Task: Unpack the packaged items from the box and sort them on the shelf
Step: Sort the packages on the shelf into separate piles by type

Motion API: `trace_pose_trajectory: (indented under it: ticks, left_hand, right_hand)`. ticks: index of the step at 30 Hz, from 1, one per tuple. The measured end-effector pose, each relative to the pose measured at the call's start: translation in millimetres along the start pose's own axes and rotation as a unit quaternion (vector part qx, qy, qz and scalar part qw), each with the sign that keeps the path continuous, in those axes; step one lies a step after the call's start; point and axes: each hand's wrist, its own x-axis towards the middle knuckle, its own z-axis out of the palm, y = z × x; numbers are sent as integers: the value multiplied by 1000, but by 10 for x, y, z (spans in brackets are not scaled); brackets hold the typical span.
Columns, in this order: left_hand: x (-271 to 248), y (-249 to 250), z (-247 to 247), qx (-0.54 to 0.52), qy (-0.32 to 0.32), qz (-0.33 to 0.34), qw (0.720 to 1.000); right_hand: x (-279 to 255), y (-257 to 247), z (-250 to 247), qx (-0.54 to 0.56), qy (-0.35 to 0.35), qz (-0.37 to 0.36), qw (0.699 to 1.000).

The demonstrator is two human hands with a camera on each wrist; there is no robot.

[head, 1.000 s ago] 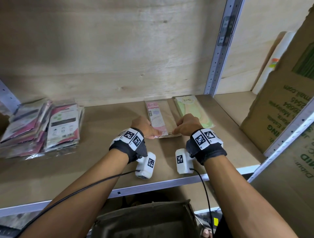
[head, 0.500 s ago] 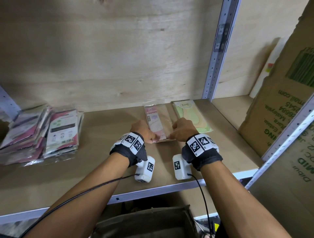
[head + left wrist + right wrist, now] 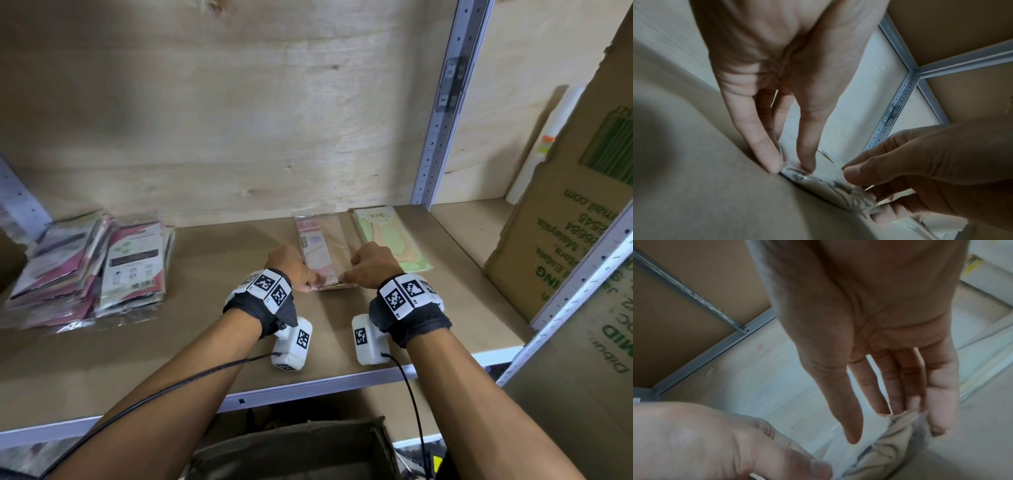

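Observation:
A pink packet [image 3: 318, 246] lies flat on the wooden shelf [image 3: 212, 308], lengthwise toward the back wall. My left hand [image 3: 308, 286] pinches its near left corner between thumb and finger [image 3: 772, 165]. My right hand [image 3: 347, 279] pinches the near right corner, where the clear wrapper [image 3: 898, 421] is crumpled between its fingers. Just to the right, a green packet [image 3: 387, 236] lies parallel to the pink one, beside my right knuckles. The box [image 3: 294, 448] sits below the shelf's front edge, between my forearms.
A stack of several pink and white packets [image 3: 102, 270] lies at the shelf's left end. A metal upright [image 3: 442, 113] stands behind the green packet. A large cardboard carton [image 3: 565, 240] leans at the right. Bare shelf lies between the stack and my hands.
Both hands stay pinched on the near end of the pink packet, which has hardly moved. The head view has shifted slightly.

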Motion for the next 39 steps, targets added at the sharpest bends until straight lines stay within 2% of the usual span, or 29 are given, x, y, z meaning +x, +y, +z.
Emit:
trace_pose_trajectory:
  ticks: [9,13,17,22,27,35,39]
  left_hand:
    - [-76,-52,-75,-58,-14,-1,998]
    - [-133,-141,-144,-57,25,7,998]
    - [-200,-359,-352,-100,61,18,993]
    - [-342,-621,-808,-153,119,18,981]
    - [-482,-795,-1344,-194,176,49,964]
    - [-574,-1316,-1912,-192,254,12,948]
    - [-607,-1524,-2208,-165,281,2,945]
  right_hand:
    - [-21,-9,-3,-23,12,-6,1000]
    - [-13,-4,-51,16,53,-24,998]
    - [-2,-22,-104,77,71,-57,993]
    - [-95,-175,-7,114,31,-110,987]
    - [-231,-516,260,157,-35,-153,975]
    - [-98,-1351,994,167,-138,-174,961]
    - [53,-1781,1355,175,-181,-150,956]
